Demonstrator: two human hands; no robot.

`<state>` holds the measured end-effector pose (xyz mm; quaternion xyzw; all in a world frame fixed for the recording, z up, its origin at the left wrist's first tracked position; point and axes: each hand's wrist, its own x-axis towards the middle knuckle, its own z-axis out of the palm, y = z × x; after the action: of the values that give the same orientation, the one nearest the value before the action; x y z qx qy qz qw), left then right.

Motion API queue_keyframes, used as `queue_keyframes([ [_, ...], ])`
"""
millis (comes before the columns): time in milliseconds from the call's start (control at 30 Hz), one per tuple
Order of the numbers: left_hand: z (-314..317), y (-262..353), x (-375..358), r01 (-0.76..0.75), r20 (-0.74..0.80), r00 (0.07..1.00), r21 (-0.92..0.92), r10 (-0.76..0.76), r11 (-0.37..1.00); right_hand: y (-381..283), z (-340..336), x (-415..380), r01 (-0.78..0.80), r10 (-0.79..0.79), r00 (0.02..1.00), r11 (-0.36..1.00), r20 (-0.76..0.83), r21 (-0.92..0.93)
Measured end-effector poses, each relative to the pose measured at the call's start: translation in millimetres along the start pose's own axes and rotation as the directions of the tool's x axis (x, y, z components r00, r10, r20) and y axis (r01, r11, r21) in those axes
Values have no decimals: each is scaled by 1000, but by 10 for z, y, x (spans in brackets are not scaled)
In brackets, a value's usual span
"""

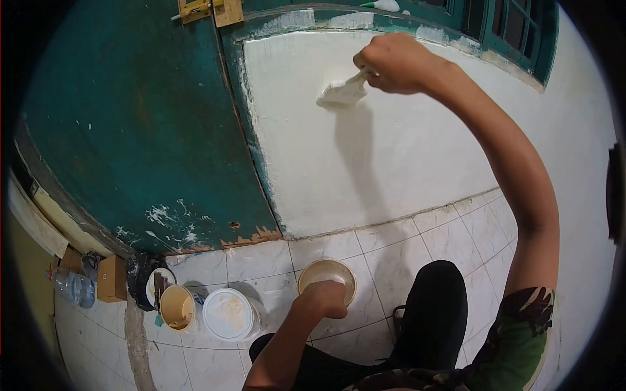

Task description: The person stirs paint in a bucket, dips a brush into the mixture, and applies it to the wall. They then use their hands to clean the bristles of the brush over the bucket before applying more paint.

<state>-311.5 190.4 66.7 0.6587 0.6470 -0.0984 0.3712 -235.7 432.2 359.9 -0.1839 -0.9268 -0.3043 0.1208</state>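
My right hand (398,64) is closed round the handle of a paintbrush (343,93), raised at the upper middle of the view. The wide brush head is coated in white and lies at the white wall panel (417,143); whether the bristles press on it is hard to tell. Low in front of me, my left hand (324,300) is closed at the near rim of a round beige tub (304,275), its fingers curled over the edge. Part of the tub's inside is hidden by that hand.
A green door (150,117) with white splashes stands left of the panel. On the tiled floor sit a white lidded bucket (228,314), a yellowish bucket (177,307), a black bag (139,280), a cardboard box (111,279) and a plastic bottle (74,288). A green-framed window (518,32) is above.
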Motion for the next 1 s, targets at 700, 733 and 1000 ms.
queue_keyframes([
  [700, 30, -40, 73, 1, 5, 1000, 12, -1, 1000, 374, 645, -782, -202, 522, 811, 675, -266, 709],
  [733, 31, -31, 84, 1, 9, 1000, 21, -1, 1000, 374, 880, -782, -191, 579, 775, 596, -252, 780],
  [1000, -9, 25, 43, -2, 2, 1000, 3, 2, 1000, -310, 2054, -946, -146, 739, 665, -14, 108, 989],
])
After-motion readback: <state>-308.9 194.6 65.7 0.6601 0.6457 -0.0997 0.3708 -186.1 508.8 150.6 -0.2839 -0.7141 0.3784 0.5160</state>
